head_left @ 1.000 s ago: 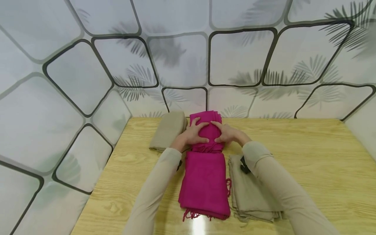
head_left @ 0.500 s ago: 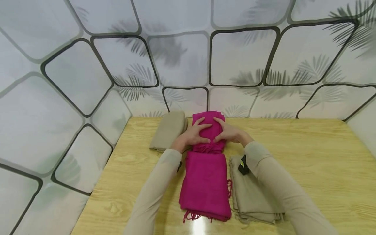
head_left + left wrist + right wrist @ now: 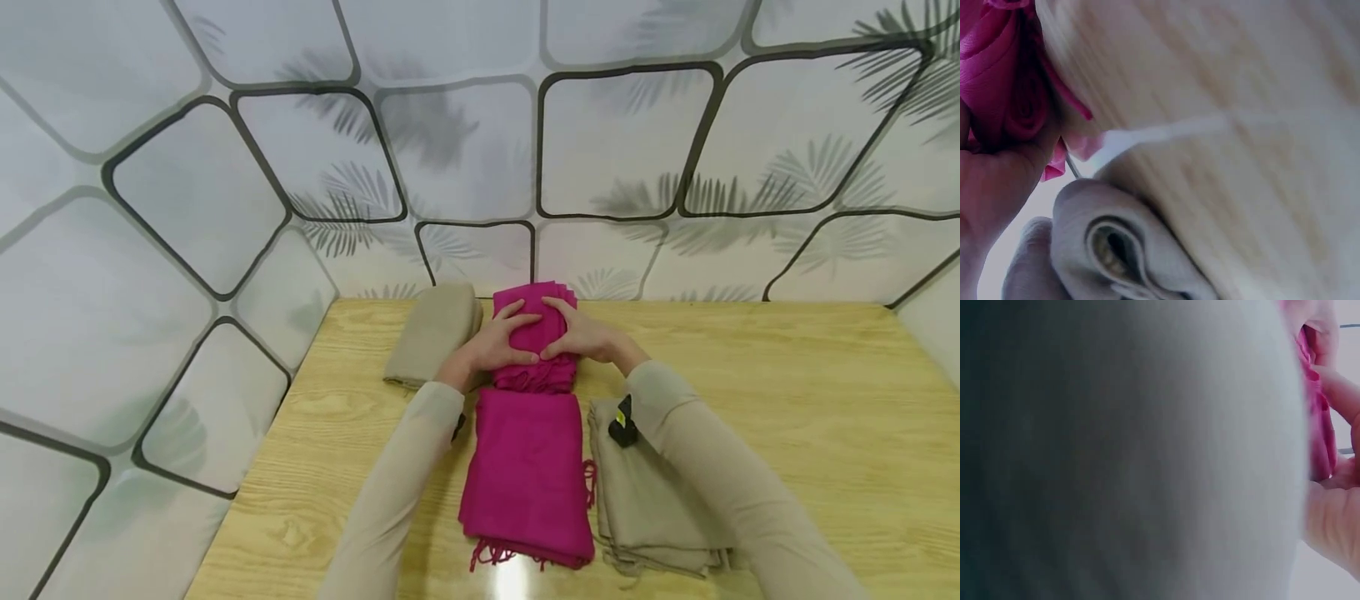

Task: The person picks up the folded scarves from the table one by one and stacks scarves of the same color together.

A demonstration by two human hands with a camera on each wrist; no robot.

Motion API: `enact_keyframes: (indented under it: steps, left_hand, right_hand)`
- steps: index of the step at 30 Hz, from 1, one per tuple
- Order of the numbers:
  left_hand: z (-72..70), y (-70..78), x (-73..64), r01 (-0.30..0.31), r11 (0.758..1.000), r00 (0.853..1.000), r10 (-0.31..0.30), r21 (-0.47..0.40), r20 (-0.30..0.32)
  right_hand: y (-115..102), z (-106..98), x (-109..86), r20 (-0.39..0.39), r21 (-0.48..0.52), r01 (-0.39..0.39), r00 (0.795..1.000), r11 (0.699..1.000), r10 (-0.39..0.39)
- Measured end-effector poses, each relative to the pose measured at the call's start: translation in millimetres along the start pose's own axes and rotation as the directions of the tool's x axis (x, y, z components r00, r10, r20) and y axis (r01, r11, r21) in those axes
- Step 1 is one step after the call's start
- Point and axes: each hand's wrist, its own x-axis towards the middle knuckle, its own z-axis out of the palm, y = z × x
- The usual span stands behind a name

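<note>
A folded magenta scarf [image 3: 534, 333] with crumpled fringe along its near edge lies at the back of the table. My left hand [image 3: 495, 343] rests on its left side, fingers and thumb spread over the top. From the right, my right hand [image 3: 588, 333] touches it, index finger and thumb spread apart, other fingers mostly hidden. Between the two hands shows a strip of the scarf's top. In the left wrist view the rolled side of the magenta scarf [image 3: 997, 81] lies against the left hand. A sleeve blocks most of the right wrist view.
Just in front lies a second magenta scarf [image 3: 528, 475], folded, with fringe at its near edge. A folded beige cloth [image 3: 431, 333] sits left of the back scarf. Another beige cloth [image 3: 648, 508] lies at front right, partly under the right forearm. A patterned wall covering [image 3: 465, 150] closes off the back.
Over the last second the back magenta scarf has shifted slightly to the right, and both hands have moved with it. The whole view has also drifted a little.
</note>
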Motion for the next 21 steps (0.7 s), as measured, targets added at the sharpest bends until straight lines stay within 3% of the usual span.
enact_keyframes:
  steps: [3,14,21]
  left_hand:
    - [-1.8,2.3,-1.6,0.0,1.0,1.0,0.0,0.017,0.016]
    - [0.0,1.7,-3.1,0.014,0.996,0.998,-0.02,0.093,0.054]
    - [-2.5,2.5,1.4,-0.011,0.998,0.997,0.006,0.066,0.078]
  right_hand:
    - [-1.4,2.3,1.2,-0.002,0.089,-0.045,0.999,0.995,0.045]
    - [6.7,0.4,7.6,-0.024,0.0,-0.049,0.999,0.999,0.049]
    - [4.6,2.8,7.7,-0.009,0.157,-0.065,0.998,0.985,0.067]
